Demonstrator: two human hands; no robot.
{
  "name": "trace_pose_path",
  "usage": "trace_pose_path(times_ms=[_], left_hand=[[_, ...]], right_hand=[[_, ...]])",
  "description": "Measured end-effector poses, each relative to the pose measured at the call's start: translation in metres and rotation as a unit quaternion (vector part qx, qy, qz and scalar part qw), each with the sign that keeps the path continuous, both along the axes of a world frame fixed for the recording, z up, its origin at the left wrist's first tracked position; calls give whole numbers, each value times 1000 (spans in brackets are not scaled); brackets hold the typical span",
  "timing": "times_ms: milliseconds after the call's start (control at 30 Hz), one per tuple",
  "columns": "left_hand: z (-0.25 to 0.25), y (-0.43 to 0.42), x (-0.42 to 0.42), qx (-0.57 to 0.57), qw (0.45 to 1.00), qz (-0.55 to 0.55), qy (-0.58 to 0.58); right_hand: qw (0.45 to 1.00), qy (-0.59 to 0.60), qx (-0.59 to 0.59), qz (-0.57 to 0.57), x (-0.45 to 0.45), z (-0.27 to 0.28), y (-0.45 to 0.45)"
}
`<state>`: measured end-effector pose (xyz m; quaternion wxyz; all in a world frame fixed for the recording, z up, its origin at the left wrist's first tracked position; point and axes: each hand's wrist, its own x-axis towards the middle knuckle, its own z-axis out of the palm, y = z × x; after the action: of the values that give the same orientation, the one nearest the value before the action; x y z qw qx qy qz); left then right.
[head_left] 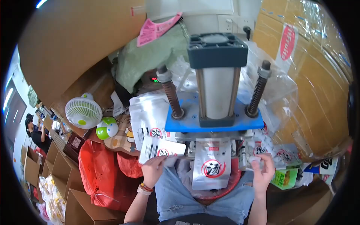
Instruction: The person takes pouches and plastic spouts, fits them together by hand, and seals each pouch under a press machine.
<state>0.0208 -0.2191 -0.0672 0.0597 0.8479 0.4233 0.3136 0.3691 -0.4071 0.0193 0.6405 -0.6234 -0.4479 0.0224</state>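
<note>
My left hand [153,168] grips the near edge of a white printed pouch [170,147] with a red ring and a black character, left of the press. A silvery pouch [212,180] with the same print hangs from the front of the pneumatic press [213,127], its upper end under the blue plate. My right hand [263,170] is raised right of the press with thumb and forefinger bent towards each other. Something small and whitish shows at its fingertips, too unclear to name. Printed pouches [258,144] lie just beyond that hand.
A stack of silvery pouches [148,108] lies left of the press. A small fan [83,111] and red plastic bags [99,176] stand farther left. Below the hanging pouch is a red basin [235,176]. Large cardboard [307,90] borders the right; another person [39,135] is far left.
</note>
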Motion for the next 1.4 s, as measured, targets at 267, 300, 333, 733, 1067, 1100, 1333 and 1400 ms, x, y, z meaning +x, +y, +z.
trace_pose_path(times_ms=[267, 300, 333, 733, 1067, 1100, 1333, 1400], left_hand=[[86, -89, 54, 72, 987, -95, -108], [93, -94, 57, 84, 984, -132, -90], [102, -97, 57, 99, 979, -162, -76], [43, -78, 125, -463, 805, -94, -359], [30, -22, 137, -540, 754, -118, -354], [43, -17, 123, -500, 806, -138, -285], [0, 22, 17, 8, 982, 76, 174], [-10, 18, 6, 75, 997, 4, 36]], right_hand=[[939, -324, 33, 113, -69, 28, 9], [934, -319, 31, 157, -71, 18, 14], [930, -320, 40, 176, -73, 23, 4], [982, -149, -107, 33, -30, 23, -3], [892, -293, -338, -64, 45, -47, 40], [892, -292, -340, -58, 43, -49, 35], [981, 171, -85, 16, 24, -37, 2], [944, 285, -7, 166, 3, -13, -11]])
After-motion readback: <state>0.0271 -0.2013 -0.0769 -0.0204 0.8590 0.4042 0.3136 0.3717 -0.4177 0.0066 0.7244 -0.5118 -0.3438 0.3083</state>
